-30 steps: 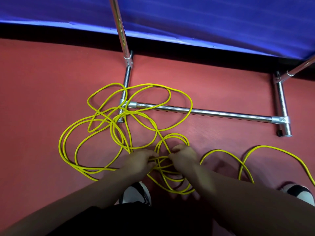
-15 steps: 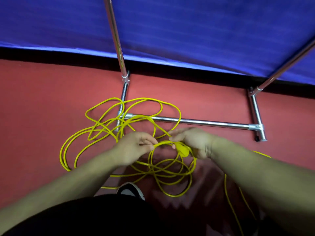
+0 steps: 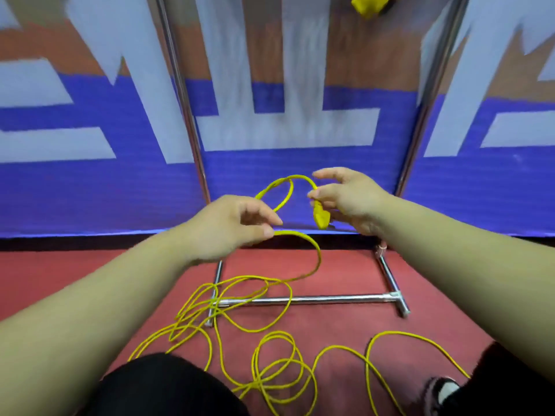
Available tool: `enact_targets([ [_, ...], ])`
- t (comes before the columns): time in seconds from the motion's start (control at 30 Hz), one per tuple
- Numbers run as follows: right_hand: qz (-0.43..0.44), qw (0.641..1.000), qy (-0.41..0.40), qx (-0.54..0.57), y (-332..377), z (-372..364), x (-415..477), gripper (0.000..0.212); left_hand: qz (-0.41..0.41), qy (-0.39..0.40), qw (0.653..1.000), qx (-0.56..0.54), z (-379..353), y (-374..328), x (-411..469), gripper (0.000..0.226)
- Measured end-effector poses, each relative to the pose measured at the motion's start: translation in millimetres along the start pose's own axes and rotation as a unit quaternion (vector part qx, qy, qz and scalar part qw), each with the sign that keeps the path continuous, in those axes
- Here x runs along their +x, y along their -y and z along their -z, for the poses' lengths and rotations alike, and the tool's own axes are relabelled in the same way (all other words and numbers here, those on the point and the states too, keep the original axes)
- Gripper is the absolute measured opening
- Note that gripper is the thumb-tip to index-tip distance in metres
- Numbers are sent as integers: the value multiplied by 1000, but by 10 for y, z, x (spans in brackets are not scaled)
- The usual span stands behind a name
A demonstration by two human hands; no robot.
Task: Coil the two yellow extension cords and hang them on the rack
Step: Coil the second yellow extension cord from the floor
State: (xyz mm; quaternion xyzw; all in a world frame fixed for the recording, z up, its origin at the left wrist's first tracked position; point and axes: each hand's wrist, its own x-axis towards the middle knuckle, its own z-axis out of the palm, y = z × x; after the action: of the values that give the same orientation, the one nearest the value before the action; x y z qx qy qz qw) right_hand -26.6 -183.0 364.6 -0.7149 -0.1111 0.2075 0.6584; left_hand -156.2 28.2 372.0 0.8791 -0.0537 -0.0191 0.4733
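Note:
A yellow extension cord (image 3: 315, 259) runs up from a loose tangle on the red floor into both my hands. My left hand (image 3: 231, 226) pinches the cord between thumb and fingers. My right hand (image 3: 345, 199) holds the cord just above its yellow plug (image 3: 321, 216), which hangs down from the fingers. Between the hands the cord forms a small raised loop (image 3: 282, 190). More yellow cord loops (image 3: 276, 370) lie on the floor by my feet. The chrome rack (image 3: 300, 300) stands in front of me, its two uprights rising on either side of my hands.
A blue, white and orange banner wall (image 3: 90, 190) stands behind the rack. Something yellow (image 3: 369, 6) hangs near the rack's top, partly cut off. My shoe (image 3: 444, 391) is at lower right among the cord. Cord loops drape over the rack's left foot (image 3: 214, 307).
Both hands rose from the floor tangle to chest height, lifting the plug end. The view tilted up, so the rack uprights and the banner now show.

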Motion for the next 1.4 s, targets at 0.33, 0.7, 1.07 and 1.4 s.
enact_targets([
  [0.33,206,975,-29,-81,717,688,-782,22,-27,-255,966,14,-324,-652,-69,21],
  [0.7,191,974,84,-90,375,987,-848,26,12,-95,995,28,-724,-336,255,50],
  [1.07,132,985,-32,-103,117,1084,-432,18,21,-153,977,-150,-688,-296,561,11],
  [1.4,122,965,76,-218,88,858,-330,5,4,-226,972,-70,-486,-299,459,18],
])
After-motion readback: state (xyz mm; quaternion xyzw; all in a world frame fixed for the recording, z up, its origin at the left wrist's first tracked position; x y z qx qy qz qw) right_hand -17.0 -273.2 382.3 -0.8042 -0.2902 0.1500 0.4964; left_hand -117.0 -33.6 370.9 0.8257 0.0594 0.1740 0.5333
